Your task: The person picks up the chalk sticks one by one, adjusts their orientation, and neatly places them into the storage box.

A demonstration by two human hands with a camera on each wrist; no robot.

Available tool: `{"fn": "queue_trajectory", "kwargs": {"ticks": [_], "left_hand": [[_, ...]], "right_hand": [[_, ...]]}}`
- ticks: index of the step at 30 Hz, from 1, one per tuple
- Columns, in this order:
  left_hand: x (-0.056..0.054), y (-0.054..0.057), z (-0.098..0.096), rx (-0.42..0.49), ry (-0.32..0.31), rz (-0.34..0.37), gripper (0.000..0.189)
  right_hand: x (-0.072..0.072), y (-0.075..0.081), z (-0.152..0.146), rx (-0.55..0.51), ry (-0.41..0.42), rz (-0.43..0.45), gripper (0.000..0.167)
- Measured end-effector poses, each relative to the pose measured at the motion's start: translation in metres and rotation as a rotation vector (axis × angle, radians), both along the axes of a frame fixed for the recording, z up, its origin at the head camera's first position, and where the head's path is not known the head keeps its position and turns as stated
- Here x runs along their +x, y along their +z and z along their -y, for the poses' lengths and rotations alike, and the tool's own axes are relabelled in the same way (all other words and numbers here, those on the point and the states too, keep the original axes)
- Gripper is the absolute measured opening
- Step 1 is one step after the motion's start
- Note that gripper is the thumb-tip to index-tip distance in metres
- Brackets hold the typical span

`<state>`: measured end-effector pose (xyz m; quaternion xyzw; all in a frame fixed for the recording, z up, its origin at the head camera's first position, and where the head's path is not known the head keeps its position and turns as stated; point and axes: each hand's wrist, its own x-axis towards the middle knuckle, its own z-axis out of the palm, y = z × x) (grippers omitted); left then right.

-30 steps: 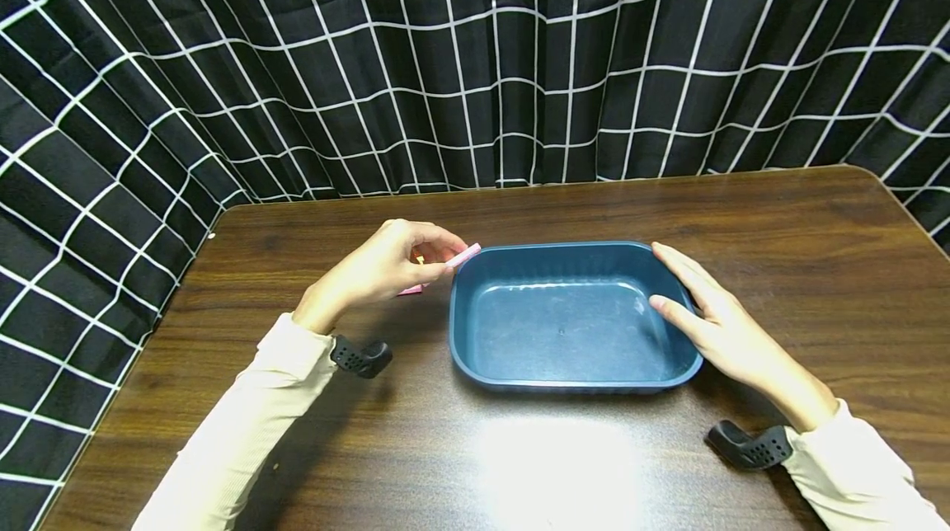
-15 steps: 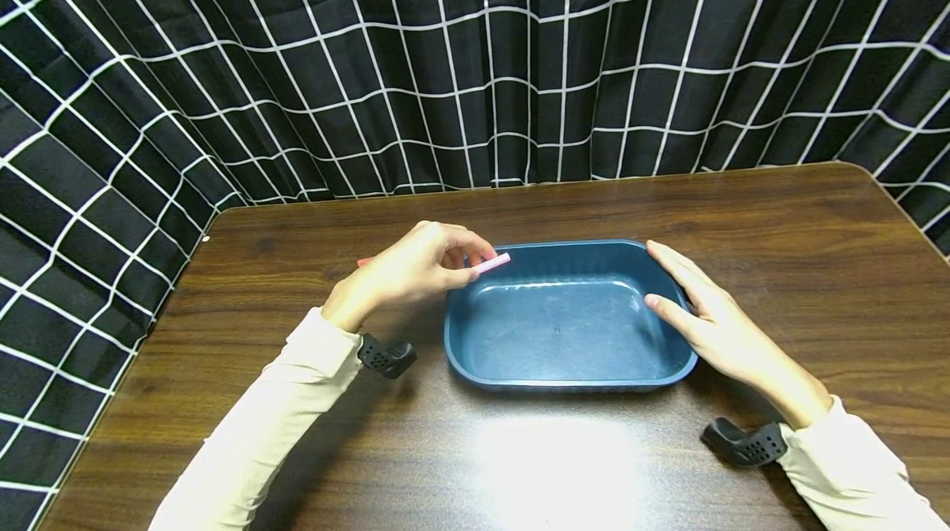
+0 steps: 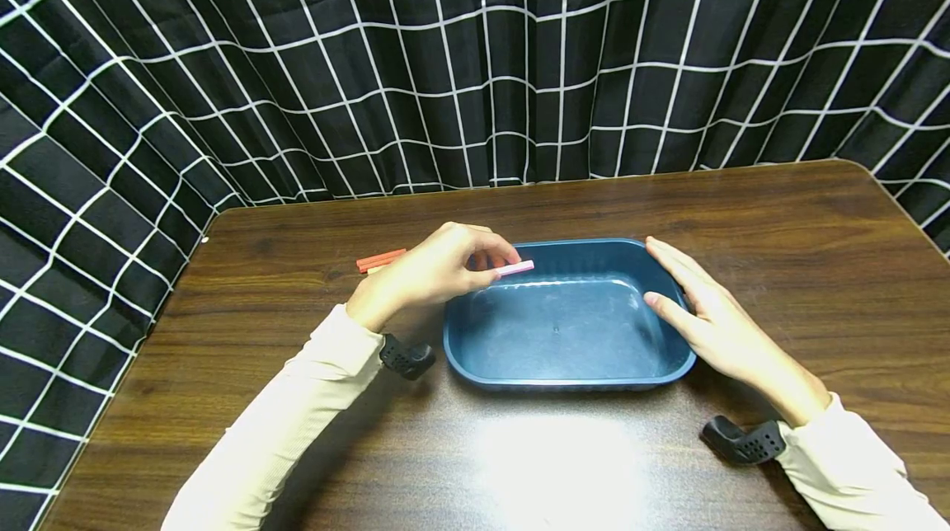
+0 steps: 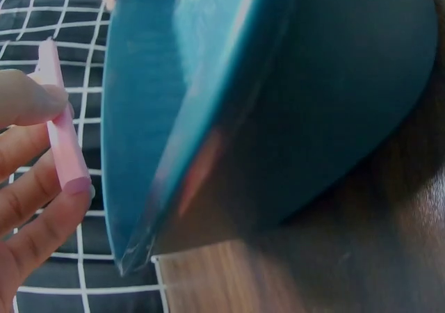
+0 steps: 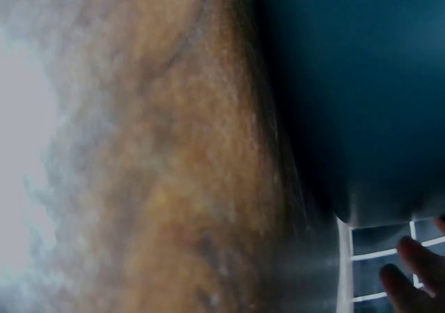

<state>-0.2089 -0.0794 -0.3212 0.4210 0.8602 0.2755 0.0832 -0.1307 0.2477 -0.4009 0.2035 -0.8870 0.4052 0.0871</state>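
Thumb and fingers of my left hand (image 3: 453, 267) pinch a slim pink stick (image 3: 515, 268) above the left end of a blue plastic bin (image 3: 571, 383). In the left wrist view the stick (image 4: 67, 142) looks straight-sided, beside the bin's wall (image 4: 139, 132). My right hand (image 3: 723, 333) rests at the bin's right end, fingers fairly straight along the outside and the thumb over the inner side. Fingertips (image 5: 410, 271) of that hand show at the corner of the right wrist view. No objects show inside the bin, though the left hand covers its back left corner.
Red-orange sticks (image 3: 380, 259) lie on the wooden table (image 3: 297, 333) behind my left wrist, with a paler stick (image 3: 374, 269) partly hidden. A black curtain with white grid lines (image 3: 475, 61) hangs along the table's back edge and left side.
My left hand has moved right with the pink stick, from beside the bin to above its left end. The red-orange sticks have come into sight. The right hand stays at the bin's right end.
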Motion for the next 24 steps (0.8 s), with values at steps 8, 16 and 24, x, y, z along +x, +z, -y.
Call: {"fn": "queue_trajectory", "kwargs": {"ticks": [8,16,24], "left_hand": [[0.000,-0.004,-0.015,-0.027,-0.035,-0.022,0.023],[0.003,-0.008,-0.024,-0.039,-0.044,-0.047,0.022],[0.006,-0.006,-0.028,-0.037,-0.056,-0.062,0.024]], "right_hand": [[-0.001,0.001,-0.001,-0.060,0.015,0.029,0.066],[-0.002,-0.001,0.000,-0.113,0.045,0.108,0.067],[-0.002,-0.002,0.001,-0.091,0.039,0.067,0.064]]}}
